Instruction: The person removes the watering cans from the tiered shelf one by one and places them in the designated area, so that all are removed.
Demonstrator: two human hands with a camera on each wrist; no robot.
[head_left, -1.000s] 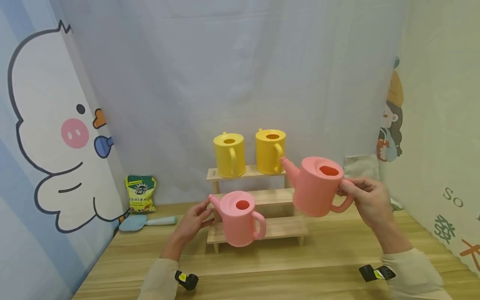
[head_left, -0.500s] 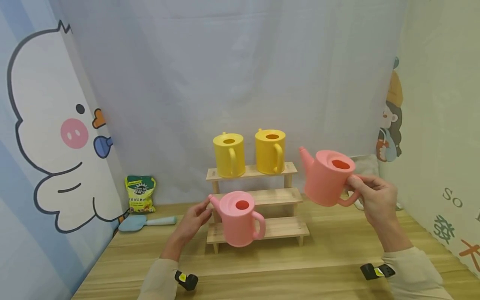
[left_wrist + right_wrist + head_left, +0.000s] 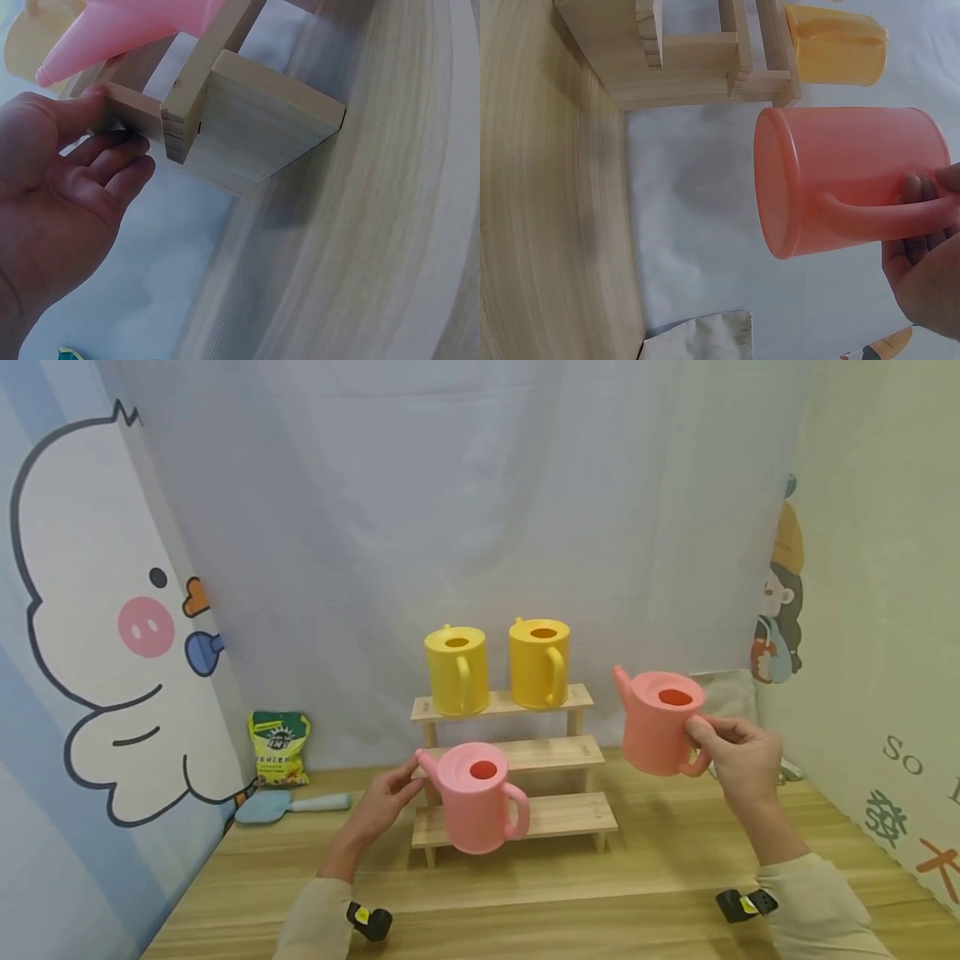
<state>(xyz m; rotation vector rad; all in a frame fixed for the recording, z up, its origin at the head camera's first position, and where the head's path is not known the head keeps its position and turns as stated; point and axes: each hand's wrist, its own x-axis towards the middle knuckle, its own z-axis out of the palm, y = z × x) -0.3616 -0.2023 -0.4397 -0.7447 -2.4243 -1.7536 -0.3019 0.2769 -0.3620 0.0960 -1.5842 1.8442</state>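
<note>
My right hand [image 3: 742, 760] grips the handle of a pink watering can [image 3: 658, 731], held up to the right of the stepped wooden shelf stand [image 3: 551, 753]. In the right wrist view the pink watering can [image 3: 847, 180] hangs apart from the stand, fingers behind its handle. My left hand [image 3: 384, 806] holds the stand's left side; in the left wrist view the left hand [image 3: 75, 165] has thumb and curled fingers about a shelf end. A second pink watering can [image 3: 474, 806] is at the stand's lower left, covering part of the bottom shelf. Its spout passes near my left fingers.
Two yellow watering cans [image 3: 457, 672] stand on the top shelf. A green and yellow bag [image 3: 279, 747] and a pale blue trowel [image 3: 292, 806] are at the back left. Grey cloth [image 3: 723, 693] lies behind my right hand. Curtains [image 3: 480, 510] enclose the table.
My right hand has carried its watering can rightward, away from the stand, up and then slightly down, and levelled it. The left hand and the other cans have stayed put.
</note>
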